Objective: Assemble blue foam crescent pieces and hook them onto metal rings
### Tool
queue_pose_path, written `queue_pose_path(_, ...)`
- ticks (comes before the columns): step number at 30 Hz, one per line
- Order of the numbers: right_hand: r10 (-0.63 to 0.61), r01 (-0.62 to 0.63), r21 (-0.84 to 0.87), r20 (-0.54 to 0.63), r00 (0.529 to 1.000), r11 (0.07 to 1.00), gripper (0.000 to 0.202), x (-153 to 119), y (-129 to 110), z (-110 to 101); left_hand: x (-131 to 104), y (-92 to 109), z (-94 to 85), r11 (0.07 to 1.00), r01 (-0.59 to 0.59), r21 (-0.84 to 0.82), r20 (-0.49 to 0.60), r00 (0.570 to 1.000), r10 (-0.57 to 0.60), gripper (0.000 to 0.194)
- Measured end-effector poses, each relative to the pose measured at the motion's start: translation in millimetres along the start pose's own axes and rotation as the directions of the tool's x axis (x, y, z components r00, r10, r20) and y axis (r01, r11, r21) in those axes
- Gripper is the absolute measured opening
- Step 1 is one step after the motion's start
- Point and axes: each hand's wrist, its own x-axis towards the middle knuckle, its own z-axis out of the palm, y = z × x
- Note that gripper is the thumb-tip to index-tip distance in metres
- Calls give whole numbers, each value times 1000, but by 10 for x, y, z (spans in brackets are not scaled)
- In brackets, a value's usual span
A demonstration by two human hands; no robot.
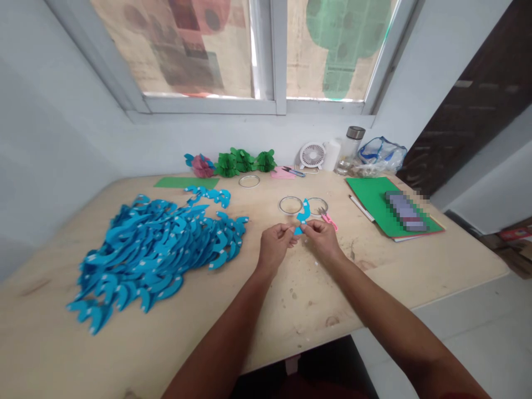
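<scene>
Between my two hands is a small curved blue paper piece (306, 208) with white patches on it. My left hand (276, 244) pinches its lower left end, and my right hand (322, 237) pinches it from the right. Its upper part sticks up above my fingertips. Just beyond lie two metal rings, one on the left (280, 206) and one on the right (316, 198). Pink-handled scissors (330, 220) rest partly over the right ring. To the left spreads a large heap of similar blue paper pieces (162, 244), many with white patches.
Along the wall stand green paper shapes (244, 160), a pink and blue one (201, 165), a white fan (312, 155) and a glass bottle (351, 145). At right, a phone (405, 210) lies on green sheets (369, 194). Another metal ring (249, 177) lies farther back.
</scene>
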Motion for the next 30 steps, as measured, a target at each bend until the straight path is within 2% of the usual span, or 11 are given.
queue_pose_path(14, 0, 0, 20, 27, 1000, 1000, 31, 22, 27, -17, -4, 16, -5, 998, -55, 35, 22, 998, 54, 15)
queue_pose_path(21, -13, 13, 0, 0, 1000, 1000, 29, 21, -1, -29, -11, 8, -13, 998, -13, -57, 34, 999, 15, 24)
queue_pose_path(26, -7, 8, -10, 34, 999, 1000, 28, 3, -28, -22, -23, 26, -1, 1000, -13, -3, 23, 1000, 13, 16)
queue_pose_path(30, 20, -20, -3, 8, 1000, 1000, 32, -4, -64, -27, -20, 23, 1, 1000, -16, 5, 11, 1000, 16, 14)
